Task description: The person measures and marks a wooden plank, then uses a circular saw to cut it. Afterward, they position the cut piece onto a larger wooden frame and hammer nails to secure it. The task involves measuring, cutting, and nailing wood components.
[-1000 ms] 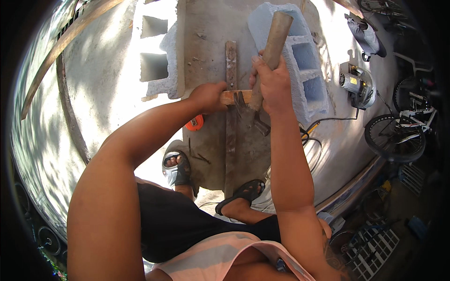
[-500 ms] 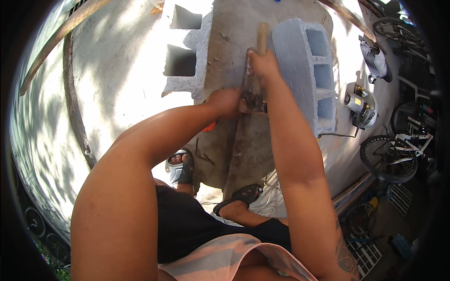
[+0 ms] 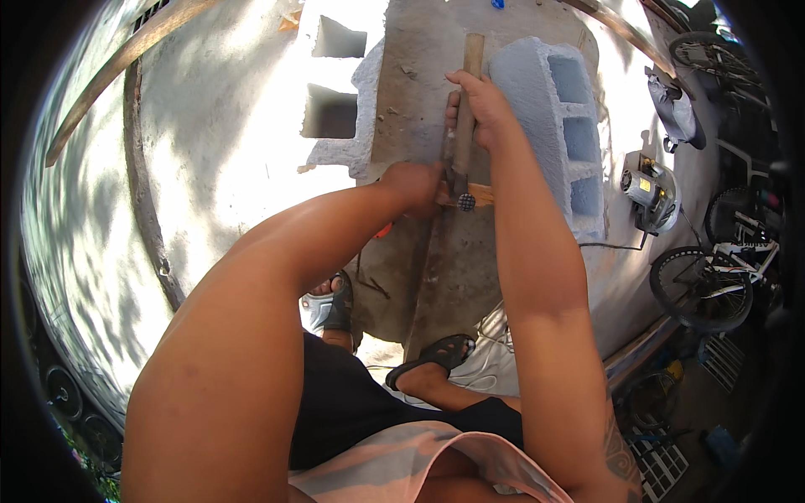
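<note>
My right hand [image 3: 480,113] is closed round the wooden handle of a hammer [image 3: 474,54]. The hammer's head, with a chequered round face, hangs at the lower end of the handle, over a short piece of wood [image 3: 481,194]. This light brown piece lies crosswise on a long, dark, narrow board [image 3: 426,281] that runs toward my feet. My left hand [image 3: 412,189] is closed at the left end of the short piece, gripping it; its fingertips are partly hidden. Something orange-red [image 3: 384,230] shows below my left wrist, mostly covered.
A hollow concrete block [image 3: 363,126] stands left of the board, another [image 3: 528,126] right of it. Farther right are a circular saw [image 3: 650,197] with its cord and a bicycle [image 3: 704,285]. My sandalled feet flank the board's near end, beside a white cable [image 3: 486,356].
The hammer has turned in my right hand, so its chequered face now shows toward me. My left hand stays by the short piece of wood. The view has shifted slightly.
</note>
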`<state>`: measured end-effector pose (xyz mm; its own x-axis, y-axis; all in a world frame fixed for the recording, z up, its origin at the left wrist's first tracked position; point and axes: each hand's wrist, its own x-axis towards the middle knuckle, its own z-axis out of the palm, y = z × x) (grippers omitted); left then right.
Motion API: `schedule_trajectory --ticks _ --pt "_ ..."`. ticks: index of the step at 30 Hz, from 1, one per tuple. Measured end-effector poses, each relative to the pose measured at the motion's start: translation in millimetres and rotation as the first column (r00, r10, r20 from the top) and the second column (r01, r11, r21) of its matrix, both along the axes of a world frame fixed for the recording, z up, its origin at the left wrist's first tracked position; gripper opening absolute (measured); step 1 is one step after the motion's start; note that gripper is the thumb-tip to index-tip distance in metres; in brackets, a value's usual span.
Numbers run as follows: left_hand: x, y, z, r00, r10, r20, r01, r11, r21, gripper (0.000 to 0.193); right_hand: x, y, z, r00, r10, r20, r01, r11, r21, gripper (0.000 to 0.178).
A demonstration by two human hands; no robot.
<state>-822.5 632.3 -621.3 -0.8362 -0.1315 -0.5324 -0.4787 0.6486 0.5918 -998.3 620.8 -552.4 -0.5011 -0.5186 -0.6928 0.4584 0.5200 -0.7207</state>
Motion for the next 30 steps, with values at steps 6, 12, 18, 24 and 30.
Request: schedule_trajectory --ticks 6,12,18,24,30 --pt "-4.3 10.5 0.9 0.993 0.066 -0.099 -0.076 0.992 -0.103 0.05 -24.0 -3.5 -17.0 0.993 0.093 -0.08 -0.1 0.99 -0.096 0.028" --pt "-9.9 10.1 16.6 1.0 0.031 0.0 -0.031 0.99 -0.137 0.039 -19.2 -18.9 -12.6 0.981 0.156 -0.113 -0.155 0.988 0.024 0.037" --pt "-14.1 8.8 -8.6 0.999 0.026 -0.03 -0.031 0.986 -0.163 0.052 -39.7 -26.8 -23.2 0.997 0.077 0.022 -0.079 0.991 0.109 0.034" --pt "-15.4 10.5 9.7 0.998 0.023 0.057 -0.015 0.991 -0.135 0.041 -45.6 -16.7 -22.9 0.989 0.133 0.07 -0.138 0.988 0.063 0.018" --pt "0.2 10.6 -0.9 0.996 0.077 0.053 -0.069 0.987 -0.142 0.044 -8.3 -1.8 -3.2 0.979 0.059 -0.194 -0.089 0.985 -0.148 0.021"
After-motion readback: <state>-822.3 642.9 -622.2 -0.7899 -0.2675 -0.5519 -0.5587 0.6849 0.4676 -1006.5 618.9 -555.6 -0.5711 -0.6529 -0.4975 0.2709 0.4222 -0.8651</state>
